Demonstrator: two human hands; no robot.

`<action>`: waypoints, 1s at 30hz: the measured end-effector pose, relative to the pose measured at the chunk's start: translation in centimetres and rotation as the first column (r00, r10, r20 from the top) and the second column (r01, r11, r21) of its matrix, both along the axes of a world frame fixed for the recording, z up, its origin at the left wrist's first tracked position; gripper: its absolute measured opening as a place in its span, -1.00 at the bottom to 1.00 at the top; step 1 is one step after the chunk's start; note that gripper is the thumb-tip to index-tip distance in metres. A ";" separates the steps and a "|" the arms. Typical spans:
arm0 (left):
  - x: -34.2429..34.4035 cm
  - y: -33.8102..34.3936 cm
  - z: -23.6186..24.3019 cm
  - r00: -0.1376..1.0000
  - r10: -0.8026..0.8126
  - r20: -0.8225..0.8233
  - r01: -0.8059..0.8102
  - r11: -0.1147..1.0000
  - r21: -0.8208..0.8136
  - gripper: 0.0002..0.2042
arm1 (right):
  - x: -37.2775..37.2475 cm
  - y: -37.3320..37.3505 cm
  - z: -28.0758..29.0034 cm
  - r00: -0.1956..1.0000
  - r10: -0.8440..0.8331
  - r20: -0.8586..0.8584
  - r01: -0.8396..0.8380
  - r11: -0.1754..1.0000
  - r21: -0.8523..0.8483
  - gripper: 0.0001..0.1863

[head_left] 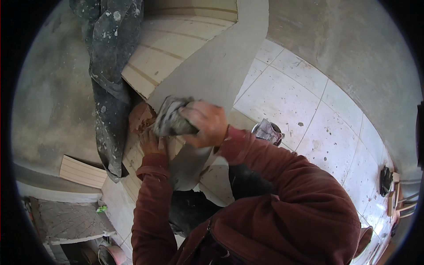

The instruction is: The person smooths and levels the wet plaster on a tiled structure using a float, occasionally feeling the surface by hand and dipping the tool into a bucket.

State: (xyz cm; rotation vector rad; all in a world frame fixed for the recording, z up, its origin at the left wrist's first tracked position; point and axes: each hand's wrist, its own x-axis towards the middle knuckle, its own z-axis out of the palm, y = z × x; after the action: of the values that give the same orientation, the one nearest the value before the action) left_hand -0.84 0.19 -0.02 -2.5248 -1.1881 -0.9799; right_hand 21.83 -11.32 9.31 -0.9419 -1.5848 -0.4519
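Note:
My right hand [205, 123] is closed round a crumpled grey and black rag [174, 117], which is smeared by motion. The rag is at the lower corner of a beige tiled step [161, 57] with brown stripes, beside a smooth grey side face [216, 66]. My left hand [151, 142] lies with its fingers stretched out on a lower beige striped surface, just below the rag. The rag hides part of its fingertips. A reddish-brown rough patch [141, 117] shows next to that hand.
A dark, paint-spattered cloth [108, 75] hangs down at the left. A loose striped tile [84, 171] leans by the wall. Right of my arm, a round container [276, 132] with a stained cloth stands on white floor tiles [282, 95]. Wood pieces [393, 201] lie far right.

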 end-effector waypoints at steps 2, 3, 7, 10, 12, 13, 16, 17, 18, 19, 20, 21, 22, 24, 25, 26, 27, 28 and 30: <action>1.2 -0.9 0.8 0.989 0.105 -0.103 -0.128 0.957 -0.260 -0.46 | 2.6 0.1 0.8 0.997 -0.059 0.042 0.060 0.998 -0.026 -0.44; 1.3 -1.2 1.1 0.989 0.101 -0.106 -0.126 0.956 -0.265 -0.46 | 3.7 0.4 1.9 0.992 -0.101 0.078 0.105 0.994 -0.040 -0.42; 2.1 -1.7 2.0 0.983 0.138 -0.121 -0.167 0.947 -0.275 -0.46 | 9.5 2.0 4.4 0.969 -0.151 -0.195 0.154 0.988 0.000 -0.51; 1.4 -1.3 1.2 0.983 0.143 -0.117 -0.166 0.963 -0.214 -0.46 | 9.6 2.0 2.3 0.900 -0.186 -0.394 0.160 0.982 -0.099 -0.56; 0.7 -1.1 0.8 0.981 0.156 -0.119 -0.174 0.972 -0.156 -0.45 | 6.9 1.5 0.4 0.908 -0.177 -0.379 0.153 0.984 -0.094 -0.54; 1.3 -1.3 0.9 0.980 0.159 -0.120 -0.182 0.961 -0.209 -0.45 | 5.6 1.5 0.5 0.950 -0.124 -0.286 0.131 0.991 0.004 -0.51; 1.8 -1.3 1.9 0.984 0.141 -0.104 -0.166 0.943 -0.290 -0.44 | 6.0 2.2 3.8 0.952 -0.150 -0.266 0.183 0.977 0.106 -0.53; 1.8 -1.4 2.0 0.989 0.124 -0.081 -0.144 0.937 -0.319 -0.44 | 7.6 2.6 4.9 0.930 -0.198 -0.309 0.233 0.969 0.078 -0.54; 1.6 -1.5 2.0 0.989 0.124 -0.084 -0.145 0.937 -0.318 -0.44 | 9.4 3.0 4.8 0.916 -0.146 -0.374 0.177 0.983 0.049 -0.56; 1.6 -1.3 1.7 0.991 0.109 -0.074 -0.126 0.949 -0.288 -0.43 | 9.2 3.0 4.1 0.916 -0.143 -0.374 0.176 0.983 0.054 -0.56; 1.5 -1.1 1.4 0.994 0.094 -0.063 -0.107 0.961 -0.257 -0.43 | 8.7 2.6 3.1 0.900 -0.157 -0.406 0.167 0.986 -0.010 -0.56; 1.3 -1.2 1.4 0.993 0.097 -0.062 -0.109 0.962 -0.251 -0.43 | 8.0 2.2 2.1 0.883 -0.169 -0.437 0.153 0.986 -0.073 -0.56; 1.3 -1.2 1.2 0.989 0.118 -0.085 -0.136 0.960 -0.245 -0.43 | 6.9 1.8 1.4 0.935 -0.139 -0.326 0.177 0.980 0.091 -0.56; 0.9 -1.1 0.8 0.984 0.140 -0.109 -0.162 0.960 -0.230 -0.43 | 7.5 1.5 0.1 0.956 -0.151 -0.252 0.168 0.985 0.045 -0.56; 0.7 -1.0 0.3 0.982 0.153 -0.107 -0.171 0.967 -0.188 -0.42 | 8.1 1.1 -0.1 0.972 -0.156 -0.175 0.157 0.988 -0.008 -0.57; 0.6 -0.7 -0.1 0.981 0.165 -0.105 -0.180 0.973 -0.147 -0.42 | 9.4 1.6 0.1 0.920 -0.241 -0.308 0.200 0.967 -0.158 -0.56; 1.1 -0.8 -0.1 0.982 0.157 -0.107 -0.172 0.973 -0.153 -0.42 | 11.3 2.1 1.6 0.873 -0.171 -0.457 0.114 0.982 -0.150 -0.55; 1.6 -1.1 0.7 0.977 0.169 -0.129 -0.194 0.958 -0.212 -0.41 | 12.3 2.6 3.1 0.868 -0.151 -0.473 0.110 0.987 -0.114 -0.54; 2.2 -1.4 1.5 0.974 0.167 -0.154 -0.204 0.940 -0.272 -0.40 | 11.1 2.9 4.4 0.861 -0.143 -0.489 0.119 0.990 -0.079 -0.53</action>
State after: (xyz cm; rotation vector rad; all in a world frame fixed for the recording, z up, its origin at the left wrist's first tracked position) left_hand 1.34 -1.18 1.46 -2.5748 -1.5945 -0.6284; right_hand 32.94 -8.38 13.73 -1.1034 -1.0709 -0.2387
